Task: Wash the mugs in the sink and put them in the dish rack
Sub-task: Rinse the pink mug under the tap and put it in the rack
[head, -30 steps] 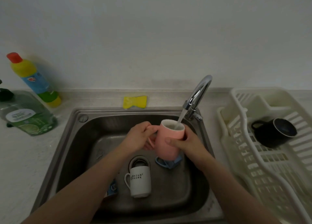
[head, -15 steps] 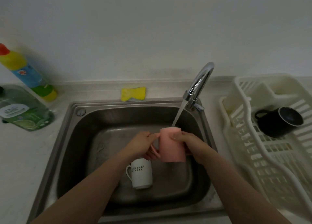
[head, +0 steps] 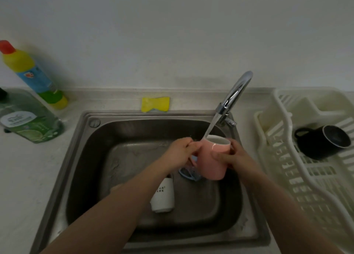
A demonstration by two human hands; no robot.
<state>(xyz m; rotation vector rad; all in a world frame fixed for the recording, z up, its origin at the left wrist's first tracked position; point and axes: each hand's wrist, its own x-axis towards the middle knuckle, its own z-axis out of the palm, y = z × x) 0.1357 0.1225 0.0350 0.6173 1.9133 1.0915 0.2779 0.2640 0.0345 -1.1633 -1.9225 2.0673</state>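
Two hands hold a pink mug (head: 213, 161) over the sink (head: 80, 158), right of its middle, with the mug's open mouth tipped up toward the running tap (head: 234, 95). The stream (head: 210, 125) meets the mug at its far-left rim. The left hand (head: 180, 152) pinches the mug's left side, probably at the handle, though the fingers cover it; the right hand (head: 232, 157) wraps the body from the right, thumb across the near face. A white mug (head: 163, 196) lies on its side on the sink floor, near and left of the pink one, partly hidden by the left forearm, and something pale blue (head: 188, 174) sits just beneath the pink mug, too covered to name. A black mug (head: 323, 142) already lies in the dish rack (head: 306, 186) at the right. The step in hand looks like rinsing. To do it well, shift the mug slightly left so the water falls inside rather than glancing off the rim, turn it slowly so every wall is flushed, then tip it out over the basin. Wet glaze is slippery, so the right hand's grip should stay firm while the left does the turning. A yellow sponge (head: 155, 104) rests on the far ledge.
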